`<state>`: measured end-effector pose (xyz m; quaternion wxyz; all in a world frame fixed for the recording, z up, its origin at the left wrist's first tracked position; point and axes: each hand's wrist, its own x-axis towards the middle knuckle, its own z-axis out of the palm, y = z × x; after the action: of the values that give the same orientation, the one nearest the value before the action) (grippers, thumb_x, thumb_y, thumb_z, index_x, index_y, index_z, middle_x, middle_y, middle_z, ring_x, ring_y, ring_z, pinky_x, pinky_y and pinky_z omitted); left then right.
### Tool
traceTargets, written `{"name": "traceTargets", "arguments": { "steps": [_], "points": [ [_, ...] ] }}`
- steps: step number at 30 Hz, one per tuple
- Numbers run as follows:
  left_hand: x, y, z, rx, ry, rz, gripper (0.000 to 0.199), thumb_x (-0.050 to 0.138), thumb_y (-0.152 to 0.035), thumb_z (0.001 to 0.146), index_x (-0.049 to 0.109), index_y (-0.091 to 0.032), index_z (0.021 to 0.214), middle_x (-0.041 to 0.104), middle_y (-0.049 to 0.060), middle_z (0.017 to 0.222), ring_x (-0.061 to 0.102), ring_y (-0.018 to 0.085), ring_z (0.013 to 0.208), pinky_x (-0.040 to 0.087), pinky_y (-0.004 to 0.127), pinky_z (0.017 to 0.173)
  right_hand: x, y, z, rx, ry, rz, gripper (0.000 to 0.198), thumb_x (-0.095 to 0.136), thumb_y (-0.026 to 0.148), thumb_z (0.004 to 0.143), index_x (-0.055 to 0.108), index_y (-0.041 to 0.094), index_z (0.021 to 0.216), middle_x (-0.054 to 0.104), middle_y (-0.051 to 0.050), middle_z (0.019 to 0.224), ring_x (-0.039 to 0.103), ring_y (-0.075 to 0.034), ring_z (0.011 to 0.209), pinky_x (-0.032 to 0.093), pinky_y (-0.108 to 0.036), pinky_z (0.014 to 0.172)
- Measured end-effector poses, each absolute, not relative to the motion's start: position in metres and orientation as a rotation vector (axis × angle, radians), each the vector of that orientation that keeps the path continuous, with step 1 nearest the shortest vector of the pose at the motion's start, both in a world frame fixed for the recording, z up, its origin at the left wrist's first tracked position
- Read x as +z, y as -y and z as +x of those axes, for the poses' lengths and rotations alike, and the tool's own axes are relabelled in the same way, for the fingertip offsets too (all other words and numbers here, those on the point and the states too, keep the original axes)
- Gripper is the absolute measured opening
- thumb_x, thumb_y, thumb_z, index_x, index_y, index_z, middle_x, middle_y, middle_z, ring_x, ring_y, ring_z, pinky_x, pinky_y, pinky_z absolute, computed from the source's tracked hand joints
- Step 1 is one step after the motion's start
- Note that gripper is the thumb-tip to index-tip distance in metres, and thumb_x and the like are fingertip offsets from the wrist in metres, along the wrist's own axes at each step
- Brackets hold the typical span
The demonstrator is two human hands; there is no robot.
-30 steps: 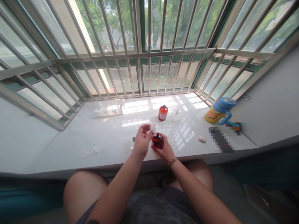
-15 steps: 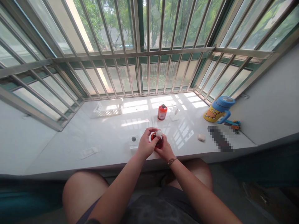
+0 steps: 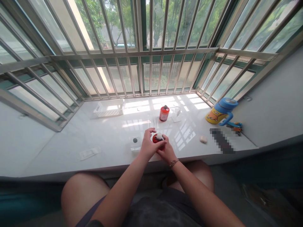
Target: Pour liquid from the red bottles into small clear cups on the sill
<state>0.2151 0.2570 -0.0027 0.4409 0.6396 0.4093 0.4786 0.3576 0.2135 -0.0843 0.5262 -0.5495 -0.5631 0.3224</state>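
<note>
A red bottle (image 3: 155,138) with a white piece (image 3: 159,136) on its top stands between my two hands near the table's front edge. My right hand (image 3: 167,150) is wrapped round the bottle's right side and holds it. On the left, my left hand (image 3: 149,143) is open round the bottle, its fingers raised off the white piece and its thumb reaching across the front. Whether that thumb touches the bottle I cannot tell. Behind the hands, a second red bottle (image 3: 164,114) with a dark top and pale label stands upright.
A white perforated basket (image 3: 110,112) lies at the back left. Left of my hands are a clear plastic piece (image 3: 135,144) and a flat clear packet (image 3: 89,153). To the right are a small beige lump (image 3: 203,139), a blurred dark object (image 3: 222,141) and a blue-yellow flask (image 3: 220,112).
The fingers of my left hand have lifted and spread away from the white piece. My right hand still holds the red bottle in the same place.
</note>
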Motion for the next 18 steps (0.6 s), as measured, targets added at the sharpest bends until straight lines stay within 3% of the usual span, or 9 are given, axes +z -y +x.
{"name": "traceTargets", "arguments": {
  "steps": [8,13,18],
  "points": [
    [0.011,-0.253,0.230,1.183,-1.056,1.645,0.065,0.106,-0.034,0.055,0.060,-0.023,0.100,0.058,0.011,0.136,0.059,0.033,0.130,0.047,0.052,0.113,-0.080,-0.215,0.355,0.710,1.379,-1.319,0.084,0.084,0.040,0.080,0.044,0.024,0.152,0.064,-0.015,0.140,0.068,-0.033,0.126,0.057,-0.049,0.108],
    [0.009,-0.252,0.235,1.182,-1.023,1.673,0.054,0.104,-0.032,0.061,0.063,-0.023,0.096,0.058,0.011,0.133,0.057,0.034,0.133,0.048,0.051,0.113,-0.079,-0.215,0.355,0.670,1.410,-1.311,0.079,0.083,0.038,0.082,0.046,0.025,0.151,0.062,-0.015,0.143,0.067,-0.033,0.125,0.057,-0.050,0.108],
    [0.011,-0.252,0.226,1.169,-0.955,1.705,0.038,0.092,-0.029,0.077,0.069,-0.024,0.108,0.060,0.012,0.137,0.060,0.032,0.133,0.049,0.049,0.113,-0.081,-0.215,0.356,0.681,1.411,-1.309,0.079,0.083,0.041,0.081,0.047,0.025,0.149,0.062,-0.014,0.144,0.068,-0.034,0.125,0.058,-0.050,0.106]
  ]
}}
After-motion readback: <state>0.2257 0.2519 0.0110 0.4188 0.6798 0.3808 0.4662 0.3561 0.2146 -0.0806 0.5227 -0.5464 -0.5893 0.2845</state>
